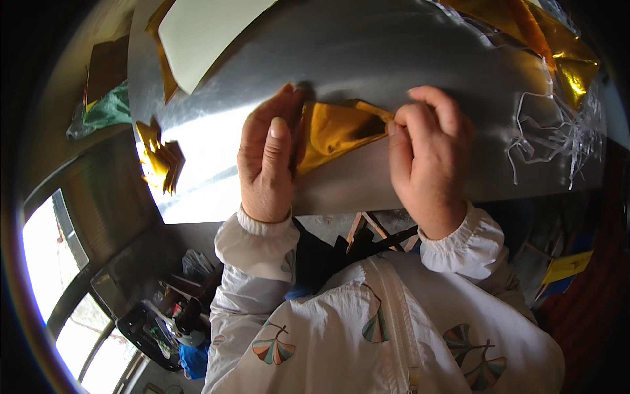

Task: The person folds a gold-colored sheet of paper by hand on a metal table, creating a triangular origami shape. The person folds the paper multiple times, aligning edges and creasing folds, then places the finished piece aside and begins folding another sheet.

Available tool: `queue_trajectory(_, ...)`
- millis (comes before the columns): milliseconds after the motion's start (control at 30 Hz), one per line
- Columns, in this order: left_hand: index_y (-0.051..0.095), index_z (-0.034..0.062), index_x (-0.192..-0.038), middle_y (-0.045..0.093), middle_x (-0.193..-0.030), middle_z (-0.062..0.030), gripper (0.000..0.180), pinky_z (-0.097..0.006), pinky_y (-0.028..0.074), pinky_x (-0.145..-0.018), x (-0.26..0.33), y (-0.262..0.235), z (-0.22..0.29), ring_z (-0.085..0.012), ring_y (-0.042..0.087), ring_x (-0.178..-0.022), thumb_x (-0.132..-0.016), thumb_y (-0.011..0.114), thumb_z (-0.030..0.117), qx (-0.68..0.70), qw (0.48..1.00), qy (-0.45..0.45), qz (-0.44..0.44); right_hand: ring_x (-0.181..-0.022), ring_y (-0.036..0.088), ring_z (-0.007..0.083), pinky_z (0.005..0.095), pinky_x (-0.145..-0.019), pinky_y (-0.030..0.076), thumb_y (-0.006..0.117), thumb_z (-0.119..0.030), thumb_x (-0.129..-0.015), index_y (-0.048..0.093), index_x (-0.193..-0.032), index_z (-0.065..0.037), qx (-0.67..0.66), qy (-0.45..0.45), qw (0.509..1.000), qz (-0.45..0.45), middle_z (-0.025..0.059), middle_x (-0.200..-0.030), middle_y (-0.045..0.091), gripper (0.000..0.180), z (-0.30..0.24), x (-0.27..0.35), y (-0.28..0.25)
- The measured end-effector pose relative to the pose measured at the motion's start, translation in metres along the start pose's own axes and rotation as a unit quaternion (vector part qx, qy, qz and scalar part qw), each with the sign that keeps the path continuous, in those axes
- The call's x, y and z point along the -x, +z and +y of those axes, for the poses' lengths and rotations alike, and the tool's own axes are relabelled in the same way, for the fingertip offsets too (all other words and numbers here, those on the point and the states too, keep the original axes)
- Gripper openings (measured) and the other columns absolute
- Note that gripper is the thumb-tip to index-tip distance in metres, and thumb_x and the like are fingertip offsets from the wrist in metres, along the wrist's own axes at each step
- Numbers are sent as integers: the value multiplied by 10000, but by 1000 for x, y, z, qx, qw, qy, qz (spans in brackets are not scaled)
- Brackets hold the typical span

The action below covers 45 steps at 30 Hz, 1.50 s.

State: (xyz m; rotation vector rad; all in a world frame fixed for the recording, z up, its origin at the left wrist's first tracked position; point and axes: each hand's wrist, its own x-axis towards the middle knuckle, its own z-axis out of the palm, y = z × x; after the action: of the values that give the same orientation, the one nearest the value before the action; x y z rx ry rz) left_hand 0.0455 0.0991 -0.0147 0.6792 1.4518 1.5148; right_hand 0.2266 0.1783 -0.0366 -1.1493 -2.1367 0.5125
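A folded piece of gold foil paper (341,134), roughly triangular, lies between my hands over the shiny metal table (367,46). My right hand (433,151) pinches its narrow right tip between thumb and index finger. On the other side, my left hand (268,157) stands on edge against the paper's left edge, its fingers stretched out and the thumb held apart. Some of the left fingers are hidden behind the thumb and palm. Toward the table's left edge sits a small pile of folded gold foil pieces (159,159).
A pale sheet (203,39) lies at the far left, with gold foil under its edge. More gold foil (571,56) and tangled clear plastic strips (558,131) occupy the right end. Beyond the left edge is a green plastic bag (108,108).
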Motion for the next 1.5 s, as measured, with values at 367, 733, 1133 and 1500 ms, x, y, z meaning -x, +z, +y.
queue_trajectory(367,657,-27,-1054,596,-1279,-208,205,-380,519,-947,29,-49,-13,-316,626,-1143,-851,664,-51,-390,879,272,-45,-956,603,252,411,-856,413,658,-71,-792,597,-854,-90,-3,-15,1000,4,75,-1035,626,88,5,2,6)
queue_trajectory(733,675,-15,-895,605,-1275,-199,132,-362,566,-832,26,-47,-13,-333,669,-1045,-773,724,-29,-435,855,280,-38,-956,610,233,404,-860,422,719,-192,-805,603,-842,-88,19,-38,999,-1,59,-958,643,160,4,2,5)
queue_trajectory(1133,660,-18,-874,626,-1240,-189,97,-351,568,-805,25,-39,-22,-315,684,-983,-789,701,-41,-394,877,276,11,-917,621,211,410,-837,403,745,-219,-811,622,-735,-106,-21,-12,1000,-3,33,-838,652,184,0,-8,15)
queue_trajectory(1500,649,-33,-918,607,-1262,-192,104,-348,544,-900,30,-32,-17,-292,646,-1093,-829,701,-15,-385,899,210,5,-937,609,227,426,-867,393,728,-175,-810,614,-757,-99,27,-33,999,22,42,-917,638,147,-2,-7,19)
